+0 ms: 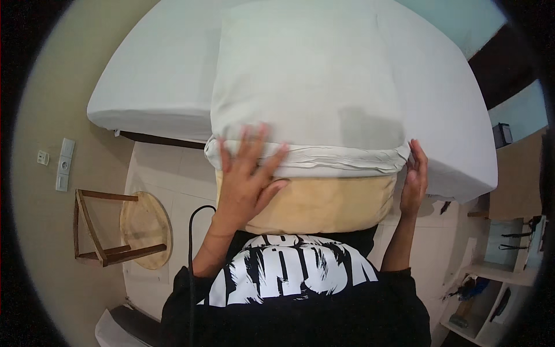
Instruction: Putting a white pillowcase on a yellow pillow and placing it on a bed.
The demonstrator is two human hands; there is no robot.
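Note:
A yellow pillow (329,205) lies in front of my body, its far part hidden inside a white pillowcase (306,75). The pillowcase's near edge is bunched into folds across the pillow, and the yellow near end sticks out. My left hand (250,179) is spread over the left part of these folds, its fingers apart and slightly blurred. At the right end of the bunched edge, my right hand (416,178) rests against the side of the pillowcase with fingers stretched out and nothing visibly gripped.
Beneath the far part of the pillowcase is a bed with a white sheet (156,75). A wooden stool (144,231) lies tipped on the tiled floor at left, near wall sockets (65,165). White shelves (497,301) with various things stand at lower right. A black cable (192,248) runs beside my left arm.

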